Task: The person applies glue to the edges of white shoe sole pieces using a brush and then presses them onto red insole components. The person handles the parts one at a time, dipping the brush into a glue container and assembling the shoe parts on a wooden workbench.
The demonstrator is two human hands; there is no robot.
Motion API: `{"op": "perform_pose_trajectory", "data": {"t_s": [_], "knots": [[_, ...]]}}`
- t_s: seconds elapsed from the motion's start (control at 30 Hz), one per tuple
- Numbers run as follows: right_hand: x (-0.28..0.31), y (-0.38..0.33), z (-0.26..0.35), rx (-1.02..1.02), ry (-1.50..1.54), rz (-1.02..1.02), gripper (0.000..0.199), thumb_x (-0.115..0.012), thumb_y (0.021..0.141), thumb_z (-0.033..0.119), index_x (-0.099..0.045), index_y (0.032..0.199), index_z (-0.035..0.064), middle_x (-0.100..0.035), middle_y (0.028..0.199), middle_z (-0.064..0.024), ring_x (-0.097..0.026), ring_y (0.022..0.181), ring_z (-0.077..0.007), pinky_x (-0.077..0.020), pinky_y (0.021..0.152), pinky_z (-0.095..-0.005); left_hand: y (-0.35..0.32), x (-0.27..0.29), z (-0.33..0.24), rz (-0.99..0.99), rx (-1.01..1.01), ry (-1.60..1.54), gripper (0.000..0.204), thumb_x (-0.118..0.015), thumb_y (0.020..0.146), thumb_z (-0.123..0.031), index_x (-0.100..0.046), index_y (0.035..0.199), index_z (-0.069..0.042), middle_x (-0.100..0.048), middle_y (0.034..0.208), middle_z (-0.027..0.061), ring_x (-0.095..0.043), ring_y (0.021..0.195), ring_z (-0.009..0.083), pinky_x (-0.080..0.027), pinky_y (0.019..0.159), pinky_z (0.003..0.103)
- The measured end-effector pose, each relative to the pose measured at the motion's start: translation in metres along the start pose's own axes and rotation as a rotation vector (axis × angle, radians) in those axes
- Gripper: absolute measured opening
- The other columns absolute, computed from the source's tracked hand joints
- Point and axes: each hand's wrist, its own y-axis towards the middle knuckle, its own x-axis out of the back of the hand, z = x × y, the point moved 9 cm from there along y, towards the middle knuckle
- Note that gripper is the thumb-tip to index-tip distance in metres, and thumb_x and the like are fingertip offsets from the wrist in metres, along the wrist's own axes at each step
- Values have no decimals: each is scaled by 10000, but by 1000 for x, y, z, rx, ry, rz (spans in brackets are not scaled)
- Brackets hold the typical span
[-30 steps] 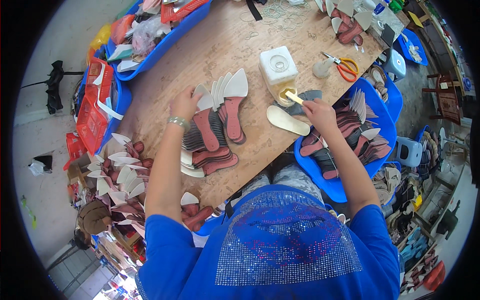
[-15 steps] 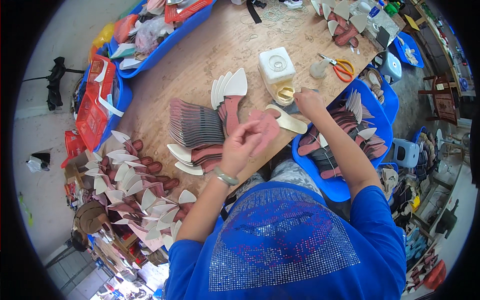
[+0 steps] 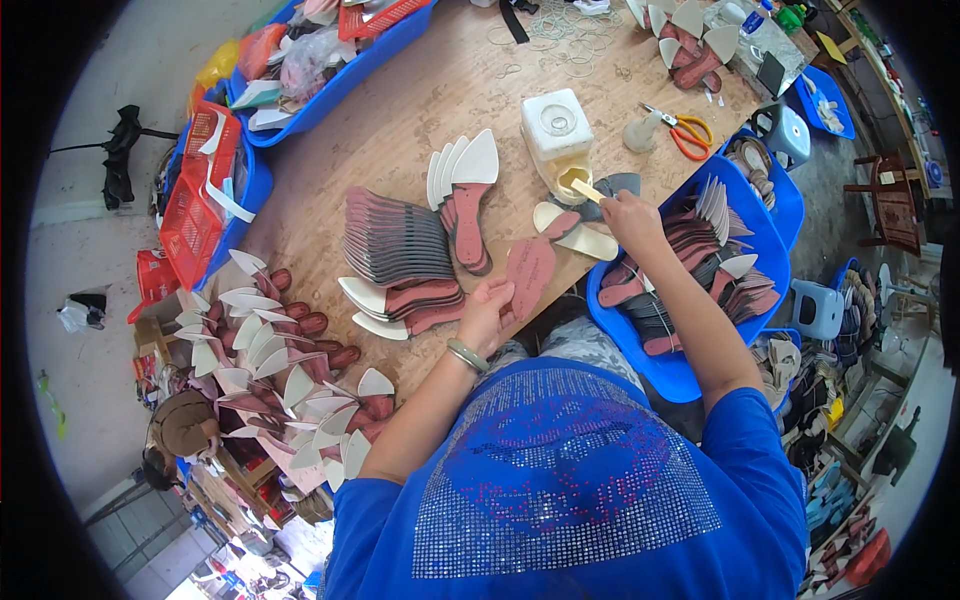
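Observation:
My left hand (image 3: 487, 312) grips the wide end of a pink insole board (image 3: 533, 268) near the table's front edge. The board's narrow end reaches over a cream sole-shaped piece (image 3: 592, 241) lying on the table. In my right hand (image 3: 632, 222) is a flat pale-yellow stick (image 3: 588, 191), its tip at the cut-out mouth of a white plastic glue container (image 3: 557, 130). A dark grey piece (image 3: 618, 184) lies beside that container. Left of it, pink insoles with white heel tips (image 3: 474, 160) are fanned out, next to a row of stacked dark-edged insoles (image 3: 395, 240).
Orange-handled pliers (image 3: 690, 137) and a small translucent bottle (image 3: 641, 134) lie at the right. A blue tub (image 3: 665, 385) full of insoles stands by my right arm. More insoles (image 3: 275, 345) are heaped at the left. Blue and red baskets (image 3: 197, 218) line the far left.
My left hand has moved down and slightly left, and the insole board now lies more extended toward the cream piece. My right hand has drawn back slightly, bringing the stick into view.

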Motion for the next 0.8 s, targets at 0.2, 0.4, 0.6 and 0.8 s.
{"op": "perform_pose_trajectory", "data": {"t_s": [0.2,0.4,0.6,0.8], "knots": [[23,-13,-8,-102,167,-173,109,-638,847,217,-706,850,132,-602,727,-89,-642,639,-297,-533,572,-411,-3,-16,-8,81,47,-11,250,-575,972,-187,-539,1205,-104,-641,1100,-5,-643,925,95,-566,756,265],[18,29,5,-3,111,-114,121,-635,805,182,-707,758,97,-634,721,-115,-665,655,-285,-548,597,-405,-15,-27,-17,87,-16,71,288,-574,974,-199,-511,1245,-125,-645,1128,6,-650,935,105,-558,740,253],[-12,47,5,-18,-11,78,136,-632,817,203,-735,803,117,-653,759,-133,-671,706,-290,-548,634,-415,-17,-24,-9,39,-10,61,314,-572,976,-198,-500,1269,-114,-655,1137,40,-663,927,136,-560,715,254],[14,39,8,31,30,-60,125,-620,789,175,-697,731,96,-651,732,-129,-681,657,-280,-557,585,-399,-11,-13,-5,20,8,94,301,-557,982,-200,-508,1262,-100,-656,1128,57,-668,916,150,-564,729,266]]}}
